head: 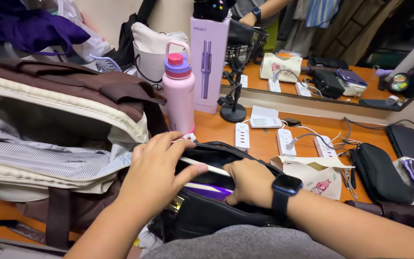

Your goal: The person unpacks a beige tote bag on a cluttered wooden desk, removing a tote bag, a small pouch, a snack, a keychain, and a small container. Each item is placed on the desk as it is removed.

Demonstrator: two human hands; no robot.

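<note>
The left hand (152,170) pinches a thin white tablet (204,166) at the black bag (207,211) mouth; the right hand (247,181), beside it, spreads the opening. Best keep that edge wide, tablet level.

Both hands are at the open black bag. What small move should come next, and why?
Probably push the flat white item a little deeper into the black bag. The left hand grips its end at the bag's mouth, and the right hand has its fingers inside, spreading the opening. The item still shows at the rim, above something purple, so it seems only partly in.
</note>
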